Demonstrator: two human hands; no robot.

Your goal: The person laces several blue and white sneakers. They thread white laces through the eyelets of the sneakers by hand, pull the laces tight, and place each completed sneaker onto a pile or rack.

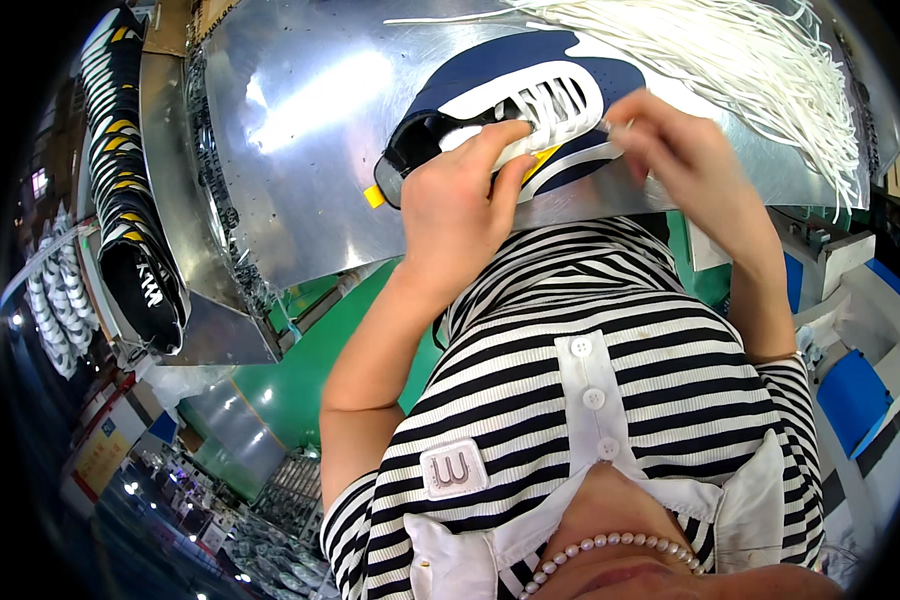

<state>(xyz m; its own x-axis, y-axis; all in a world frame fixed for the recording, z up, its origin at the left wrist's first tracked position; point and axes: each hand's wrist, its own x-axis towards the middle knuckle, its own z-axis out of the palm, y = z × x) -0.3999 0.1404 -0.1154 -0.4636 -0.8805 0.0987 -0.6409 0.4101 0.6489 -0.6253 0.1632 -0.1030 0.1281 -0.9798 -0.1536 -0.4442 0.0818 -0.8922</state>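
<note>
Shiny sheet metal covers the bench [300, 110] in front of me, with a factory floor blurred far off at the edge of view. On it lies 1 sneaker [510, 100], navy and white with a yellow tab, resting on its side near the bench's front edge, close against my striped shirt. My left hand [460, 205] presses down on it, fingers curled over the white lace panel, so that grip is closed on the shoe. My right hand [685, 150] has its fingertips pinched together at the eyelets, seemingly on the tip of a white lace [610, 125], though the tip itself is too small to see clearly. A loose bundle of white laces [730, 60] fans out just behind the shoe. At my left a row of black, white and yellow shoes [130, 170] stands stacked beside the bench. I judge the sneaker light and soft in the upper, firm at the sole, best held across the lace panel; the lace is limp and best taken by its stiff end.
</note>
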